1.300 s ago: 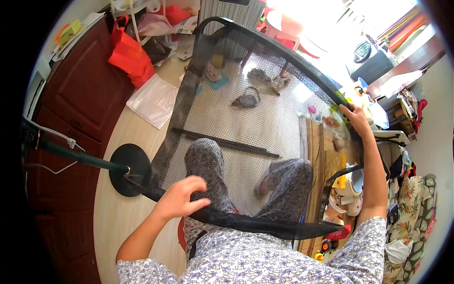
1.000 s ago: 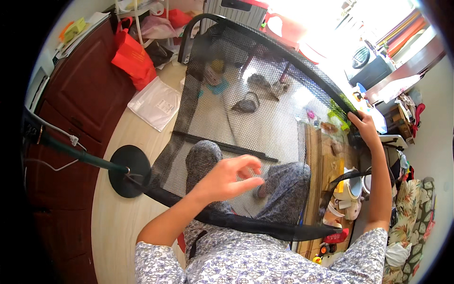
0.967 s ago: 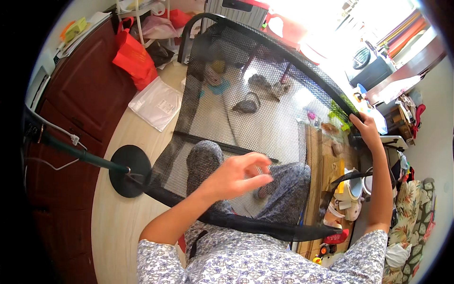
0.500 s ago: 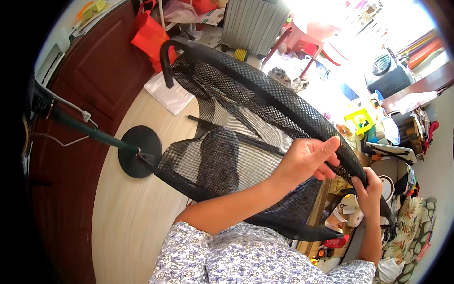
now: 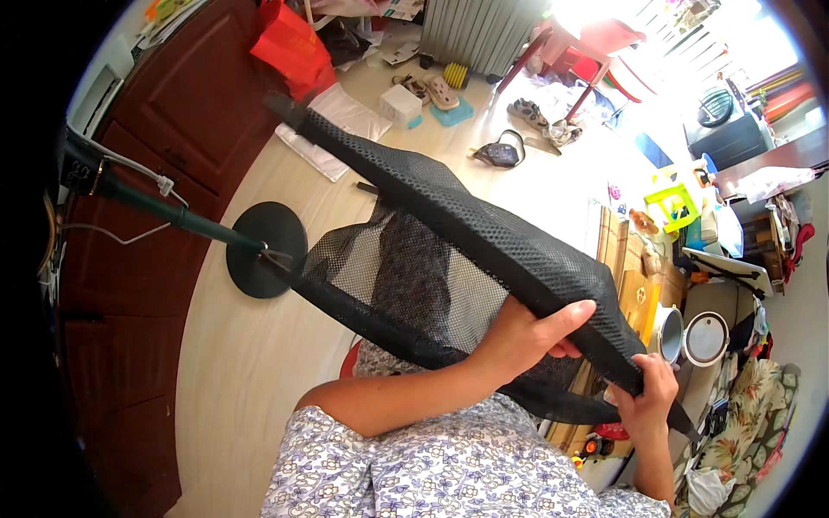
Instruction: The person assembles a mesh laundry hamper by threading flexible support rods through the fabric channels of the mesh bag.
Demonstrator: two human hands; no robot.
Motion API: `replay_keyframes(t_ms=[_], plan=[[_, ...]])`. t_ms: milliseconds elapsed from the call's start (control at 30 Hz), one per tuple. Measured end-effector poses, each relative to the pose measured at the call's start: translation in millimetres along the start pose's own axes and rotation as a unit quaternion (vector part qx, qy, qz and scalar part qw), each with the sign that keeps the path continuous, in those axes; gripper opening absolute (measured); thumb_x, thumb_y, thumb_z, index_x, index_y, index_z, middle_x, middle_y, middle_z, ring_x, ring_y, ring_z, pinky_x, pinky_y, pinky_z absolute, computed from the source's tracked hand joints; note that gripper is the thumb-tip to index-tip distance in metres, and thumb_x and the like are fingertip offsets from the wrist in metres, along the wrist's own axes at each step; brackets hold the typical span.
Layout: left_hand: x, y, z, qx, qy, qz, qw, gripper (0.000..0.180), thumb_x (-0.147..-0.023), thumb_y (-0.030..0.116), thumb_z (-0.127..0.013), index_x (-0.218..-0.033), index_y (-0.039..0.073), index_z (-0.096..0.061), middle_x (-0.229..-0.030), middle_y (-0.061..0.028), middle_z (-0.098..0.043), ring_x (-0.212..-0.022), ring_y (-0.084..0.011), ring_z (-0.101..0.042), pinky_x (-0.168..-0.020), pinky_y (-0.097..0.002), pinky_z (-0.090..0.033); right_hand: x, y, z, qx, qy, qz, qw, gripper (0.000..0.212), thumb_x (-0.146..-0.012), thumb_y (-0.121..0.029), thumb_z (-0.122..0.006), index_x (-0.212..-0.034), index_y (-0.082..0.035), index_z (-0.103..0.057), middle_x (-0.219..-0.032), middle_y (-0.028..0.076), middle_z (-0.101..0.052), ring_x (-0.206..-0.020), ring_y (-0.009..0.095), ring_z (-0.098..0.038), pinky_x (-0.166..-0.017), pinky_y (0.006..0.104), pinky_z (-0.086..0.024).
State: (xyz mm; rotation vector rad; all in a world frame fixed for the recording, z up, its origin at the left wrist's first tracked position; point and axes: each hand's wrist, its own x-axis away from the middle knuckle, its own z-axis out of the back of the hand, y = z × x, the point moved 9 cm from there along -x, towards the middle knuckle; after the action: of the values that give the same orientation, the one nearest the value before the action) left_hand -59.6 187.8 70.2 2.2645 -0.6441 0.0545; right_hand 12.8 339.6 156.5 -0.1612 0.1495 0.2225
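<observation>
A large black mesh fabric piece (image 5: 414, 259) with thick black edges spans the space before my body, its upper edge slanting from far left to near right. My left hand (image 5: 535, 335) holds this edge near its middle, thumb on top and fingers curled beneath. Farther right, my right hand (image 5: 646, 399) is closed round the same edge near its end. The lower edge runs across in front of my patterned shirt (image 5: 414, 445), partly hidden by my left forearm. Its far left end is blurred.
A dark green pole (image 5: 173, 211) with a round black base (image 5: 259, 276) stands left by the red-brown cabinet (image 5: 138, 285). Shoes (image 5: 442, 92), a small black bag (image 5: 499, 154) and a red bag (image 5: 294, 52) lie beyond. A pink stool (image 5: 596, 43) stands at the back.
The upper edge of the mesh has come down and toward me, uncovering more floor behind it. Both hands have moved lower and slightly left, and the left hand has closed onto the edge.
</observation>
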Motion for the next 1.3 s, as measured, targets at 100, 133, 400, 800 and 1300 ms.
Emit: replay_keyframes(t_ms=[100,133,400,800,1300], plan=[[20,-11,12,-0.006,-0.002,0.032,0.999,0.027,-0.082,0.020,-0.062,-0.093,-0.003,-0.056,-0.079,-0.0072,-0.060,-0.063,-0.0115,-0.061,-0.048,-0.0204,-0.050,5,-11,-14,-0.058,-0.133,0.005,0.989,0.042,-0.060,-0.026,-0.076,-0.087,-0.002,-0.053,-0.073,0.012,-0.052,-0.065,0.031,-0.051,-0.058,0.0374,-0.039],[27,-15,16,-0.012,-0.006,0.045,0.999,0.027,-0.082,0.020,-0.062,-0.094,-0.003,-0.056,-0.079,-0.0073,-0.060,-0.064,-0.0118,-0.061,-0.049,-0.0208,-0.051,7,-15,-19,-0.081,-0.181,0.011,0.980,0.044,-0.061,-0.029,-0.076,-0.087,-0.002,-0.053,-0.072,0.012,-0.052,-0.065,0.031,-0.051,-0.057,0.0373,-0.040],[87,-8,6,-0.119,-0.021,-0.013,0.993,0.027,-0.083,0.024,-0.060,-0.091,-0.002,-0.058,-0.084,-0.0069,-0.061,-0.074,-0.0153,-0.059,-0.064,-0.0276,-0.047,-32,47,-66,-0.348,-0.232,-0.091,0.904,0.025,-0.089,-0.020,-0.051,-0.075,0.000,-0.056,-0.069,0.004,-0.056,-0.062,0.013,-0.056,-0.056,0.0246,-0.046],[112,19,-36,-0.149,-0.132,-0.121,0.973,0.020,-0.077,0.015,-0.066,-0.090,0.002,-0.060,-0.087,-0.0081,-0.061,-0.083,-0.0198,-0.057,-0.076,-0.0325,-0.042,-87,52,-293,0.103,-0.440,0.121,0.884,0.034,-0.087,-0.026,-0.053,-0.115,-0.006,-0.054,-0.130,0.013,-0.043,-0.121,0.023,-0.039,-0.103,0.0343,-0.032],[104,31,-45,-0.128,-0.169,-0.159,0.964,0.024,-0.075,0.020,-0.063,-0.092,0.003,-0.058,-0.094,-0.0099,-0.057,-0.090,-0.0259,-0.051,-0.085,-0.0363,-0.033,-16,21,-298,-0.173,-0.529,-0.110,0.823,0.036,-0.072,-0.026,-0.067,-0.101,-0.005,-0.063,-0.086,0.012,-0.064,-0.081,0.025,-0.060,-0.080,0.0356,-0.047]])
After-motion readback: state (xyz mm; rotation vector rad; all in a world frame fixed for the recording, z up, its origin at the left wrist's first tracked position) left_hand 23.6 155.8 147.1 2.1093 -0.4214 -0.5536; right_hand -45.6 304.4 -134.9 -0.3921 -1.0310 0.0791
